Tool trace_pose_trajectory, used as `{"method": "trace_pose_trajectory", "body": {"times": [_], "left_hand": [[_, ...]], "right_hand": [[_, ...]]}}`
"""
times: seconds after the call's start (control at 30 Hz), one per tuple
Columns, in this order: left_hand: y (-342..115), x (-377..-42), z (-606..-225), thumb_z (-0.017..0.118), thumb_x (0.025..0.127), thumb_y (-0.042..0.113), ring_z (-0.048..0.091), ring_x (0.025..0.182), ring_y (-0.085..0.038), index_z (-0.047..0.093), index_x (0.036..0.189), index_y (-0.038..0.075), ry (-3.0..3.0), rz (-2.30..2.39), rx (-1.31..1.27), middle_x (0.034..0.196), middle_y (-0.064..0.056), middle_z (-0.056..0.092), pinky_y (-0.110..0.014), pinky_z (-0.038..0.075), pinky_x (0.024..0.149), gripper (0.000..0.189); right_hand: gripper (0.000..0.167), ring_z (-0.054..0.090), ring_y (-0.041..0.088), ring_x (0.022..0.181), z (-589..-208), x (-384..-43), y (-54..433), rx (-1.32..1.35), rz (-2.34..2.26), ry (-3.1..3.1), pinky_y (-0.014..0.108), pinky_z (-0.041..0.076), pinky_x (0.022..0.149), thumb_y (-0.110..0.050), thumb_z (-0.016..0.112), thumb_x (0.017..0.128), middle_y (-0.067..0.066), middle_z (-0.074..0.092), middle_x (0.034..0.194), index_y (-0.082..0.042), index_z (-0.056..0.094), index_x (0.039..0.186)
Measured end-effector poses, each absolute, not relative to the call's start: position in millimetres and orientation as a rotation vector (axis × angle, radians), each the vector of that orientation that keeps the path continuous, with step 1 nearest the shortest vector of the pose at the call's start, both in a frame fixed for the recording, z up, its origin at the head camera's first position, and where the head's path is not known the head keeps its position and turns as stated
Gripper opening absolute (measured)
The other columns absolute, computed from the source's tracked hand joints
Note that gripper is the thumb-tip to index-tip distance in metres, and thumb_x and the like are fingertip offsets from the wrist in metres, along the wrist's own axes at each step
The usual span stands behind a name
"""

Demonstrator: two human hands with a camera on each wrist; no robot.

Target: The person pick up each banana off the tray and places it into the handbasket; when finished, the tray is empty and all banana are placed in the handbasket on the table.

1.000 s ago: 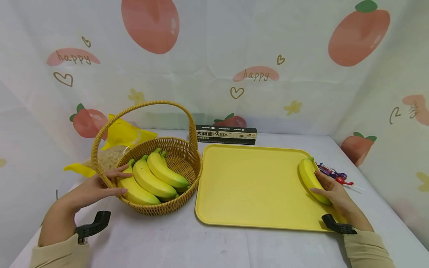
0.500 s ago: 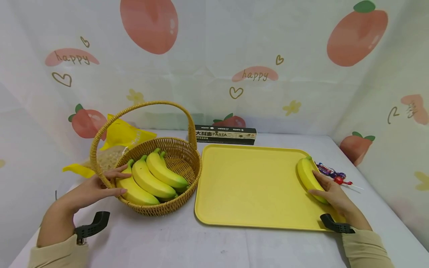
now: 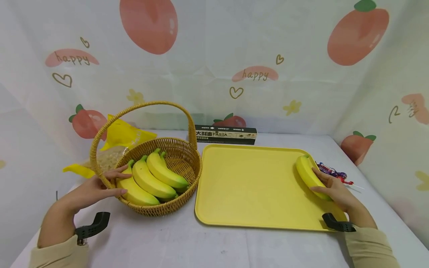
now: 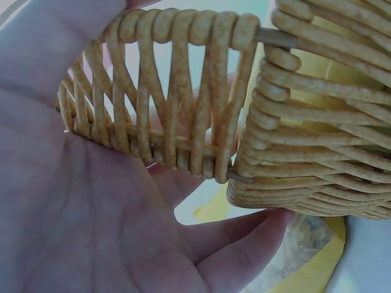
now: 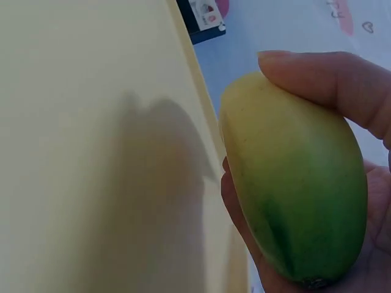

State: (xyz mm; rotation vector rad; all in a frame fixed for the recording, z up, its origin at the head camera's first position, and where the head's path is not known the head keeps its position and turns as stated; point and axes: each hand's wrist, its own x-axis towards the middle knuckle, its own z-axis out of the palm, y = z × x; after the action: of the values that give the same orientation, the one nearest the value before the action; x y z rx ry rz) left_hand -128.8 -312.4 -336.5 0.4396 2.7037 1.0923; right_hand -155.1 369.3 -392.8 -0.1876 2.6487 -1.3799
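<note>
On the left stands a wicker basket (image 3: 161, 210) with a tall arched handle (image 3: 162, 102). Several yellow bananas (image 3: 152, 182) with green tips lie inside it. My left hand (image 3: 88, 191) grips the basket where the handle meets the rim, its fingertips reaching in by the nearest banana; the left wrist view has the woven handle (image 4: 177, 91) running through the hand. Over the right end of a yellow tray (image 3: 251, 186), my right hand (image 3: 335, 191) holds a single banana (image 3: 305, 173) between thumb and fingers. Its green end (image 5: 305, 213) fills much of the right wrist view, with a shadow on the tray.
A black pasta box (image 3: 226, 134) lies behind the tray. Wrapped candies and a red lollipop (image 3: 345, 181) sit beyond the tray's right edge. Behind the basket leans a yellow and clear bag (image 3: 124, 130). A printed cloth (image 3: 207, 56) hangs at the back.
My right hand has lifted the banana slightly and shifted it a little to the left over the tray. The left hand and the basket stay in place.
</note>
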Motion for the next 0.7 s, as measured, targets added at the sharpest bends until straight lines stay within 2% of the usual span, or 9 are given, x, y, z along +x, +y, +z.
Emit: {"method": "trace_pose_trajectory", "body": {"times": [0.1, 0.2, 0.3, 0.4, 0.5, 0.57, 0.6, 0.63, 0.7], "left_hand": [[-313, -128, -337, 0.064, 0.088, 0.026, 0.020, 0.135, -0.048, 0.054, 0.131, 0.015, 2.707, 1.092, 0.442, 0.153, -0.016, 0.025, -0.010, 0.035, 0.083, 0.046], [-313, -128, -336, 0.064, 0.088, 0.026, 0.020, 0.135, -0.048, 0.054, 0.131, 0.015, 2.709, 1.086, 0.435, 0.153, -0.016, 0.025, -0.017, 0.037, 0.086, 0.046], [-312, -128, -335, 0.064, 0.088, 0.026, 0.021, 0.135, -0.049, 0.053, 0.131, 0.015, 2.703, 1.089, 0.435, 0.152, -0.016, 0.025, -0.016, 0.037, 0.086, 0.046], [-311, -128, -334, 0.064, 0.088, 0.026, 0.022, 0.134, -0.049, 0.054, 0.131, 0.015, 2.701, 1.091, 0.439, 0.152, -0.016, 0.026, -0.015, 0.037, 0.086, 0.046], [-310, -128, -333, 0.064, 0.088, 0.024, 0.019, 0.135, -0.050, 0.054, 0.131, 0.013, 2.674, 1.131, 0.433, 0.153, -0.017, 0.024, -0.038, 0.037, 0.099, 0.046], [-310, -127, -333, 0.064, 0.088, 0.024, 0.018, 0.135, -0.051, 0.053, 0.130, 0.011, 2.658, 1.155, 0.425, 0.153, -0.018, 0.023, -0.056, 0.032, 0.098, 0.046], [-309, -127, -333, 0.064, 0.088, 0.024, 0.018, 0.135, -0.051, 0.053, 0.130, 0.011, 2.659, 1.153, 0.422, 0.153, -0.018, 0.023, -0.059, 0.032, 0.096, 0.046], [-309, -127, -333, 0.064, 0.088, 0.024, 0.018, 0.135, -0.051, 0.054, 0.130, 0.011, 2.659, 1.156, 0.421, 0.153, -0.018, 0.023, -0.056, 0.033, 0.097, 0.046], [-309, -126, -333, 0.064, 0.088, 0.025, 0.020, 0.135, -0.050, 0.054, 0.130, 0.013, 2.674, 1.135, 0.424, 0.152, -0.017, 0.025, -0.039, 0.038, 0.098, 0.045]], "right_hand": [[0.073, 0.046, -0.015, 0.093, -389, -156, 366, -0.263, -1.417, 2.648, 0.006, 0.043, 0.079, -0.016, 0.059, 0.091, 0.007, 0.032, 0.150, 0.002, 0.016, 0.146], [0.070, 0.046, -0.018, 0.100, -386, -157, 360, -0.381, -1.475, 2.613, 0.006, 0.043, 0.080, -0.012, 0.057, 0.092, -0.021, 0.035, 0.139, 0.004, 0.016, 0.146], [0.069, 0.043, -0.021, 0.106, -383, -161, 353, -0.458, -1.537, 2.563, 0.006, 0.042, 0.082, -0.009, 0.057, 0.092, -0.028, 0.035, 0.132, 0.006, 0.016, 0.145], [0.069, 0.041, -0.022, 0.110, -381, -165, 345, -0.493, -1.577, 2.511, 0.006, 0.042, 0.083, -0.008, 0.056, 0.092, -0.026, 0.035, 0.134, 0.007, 0.016, 0.145], [0.069, 0.042, -0.021, 0.110, -380, -169, 340, -0.495, -1.572, 2.506, 0.007, 0.043, 0.083, -0.008, 0.057, 0.091, -0.016, 0.035, 0.140, 0.006, 0.017, 0.145], [0.069, 0.042, -0.021, 0.110, -379, -172, 335, -0.502, -1.545, 2.518, 0.007, 0.043, 0.083, -0.009, 0.058, 0.091, -0.002, 0.032, 0.148, 0.006, 0.018, 0.145], [0.070, 0.042, -0.021, 0.109, -378, -173, 333, -0.502, -1.531, 2.524, 0.007, 0.043, 0.083, -0.010, 0.058, 0.091, 0.007, 0.030, 0.150, 0.005, 0.018, 0.145], [0.070, 0.042, -0.021, 0.109, -377, -174, 331, -0.499, -1.523, 2.529, 0.007, 0.043, 0.083, -0.011, 0.059, 0.091, 0.015, 0.027, 0.151, 0.004, 0.019, 0.146], [0.070, 0.042, -0.021, 0.109, -375, -177, 325, -0.518, -1.511, 2.521, 0.007, 0.043, 0.083, -0.012, 0.059, 0.091, 0.028, 0.022, 0.149, 0.004, 0.018, 0.146]]}}
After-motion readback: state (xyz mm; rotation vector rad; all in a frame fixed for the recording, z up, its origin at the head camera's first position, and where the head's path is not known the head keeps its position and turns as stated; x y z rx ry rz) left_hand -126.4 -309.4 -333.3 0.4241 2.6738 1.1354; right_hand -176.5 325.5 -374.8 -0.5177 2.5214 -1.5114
